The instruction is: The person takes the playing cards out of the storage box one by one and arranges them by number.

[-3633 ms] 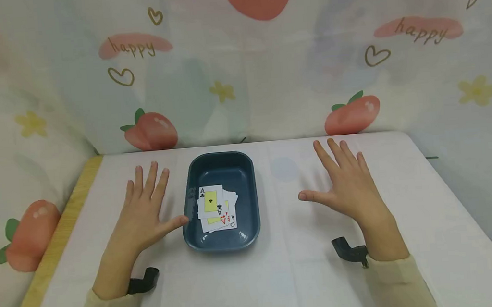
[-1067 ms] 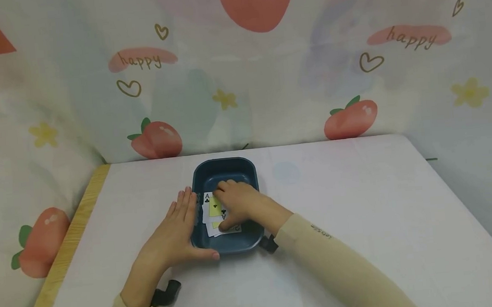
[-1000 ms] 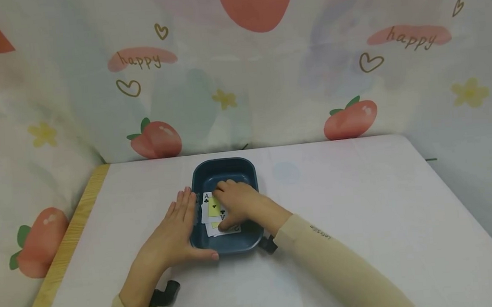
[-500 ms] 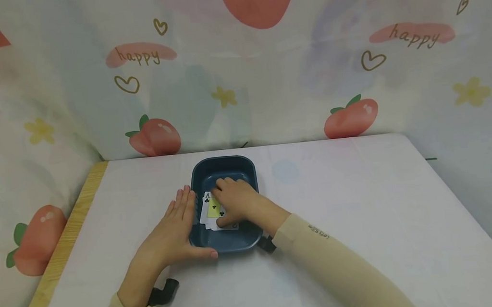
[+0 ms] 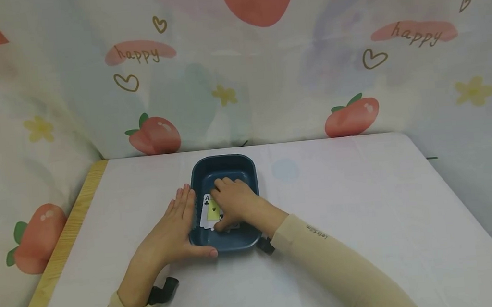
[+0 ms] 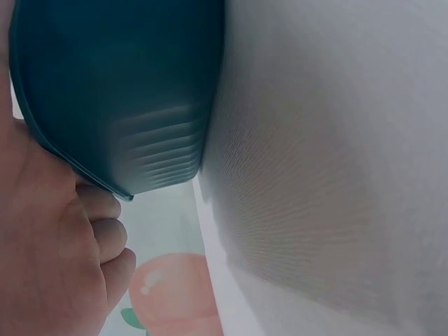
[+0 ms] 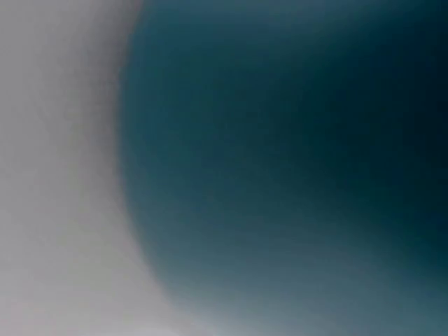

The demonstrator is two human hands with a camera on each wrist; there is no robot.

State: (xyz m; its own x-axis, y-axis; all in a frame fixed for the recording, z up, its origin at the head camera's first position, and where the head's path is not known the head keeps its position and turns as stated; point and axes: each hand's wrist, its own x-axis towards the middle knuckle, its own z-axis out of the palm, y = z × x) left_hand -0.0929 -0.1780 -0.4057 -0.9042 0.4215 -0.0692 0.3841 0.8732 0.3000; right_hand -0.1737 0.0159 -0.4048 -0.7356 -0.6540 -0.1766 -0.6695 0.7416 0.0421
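Observation:
A dark blue rectangular tray stands on the white cloth, with several playing cards inside; an ace of clubs is uppermost. My right hand reaches into the tray and grips the cards, fingers bent over their far side and thumb at the near side. It covers the right part of the cards. Along the tray's left rim lies my left hand, fingers straight and thumb stretched out past the near-left corner. In the left wrist view the hand is against the tray rim. Only a blurred tray wall fills the right wrist view.
White cloth covers the table, with a bare wooden edge at the left. A printed fabric backdrop rises behind and at both sides. Black wrist mounts stick out by each wrist.
Both hands have come from above the table's sides to the tray, the right one into it. Over the last second, the cards have shifted and turned slightly under the right hand. The left hand stays put.

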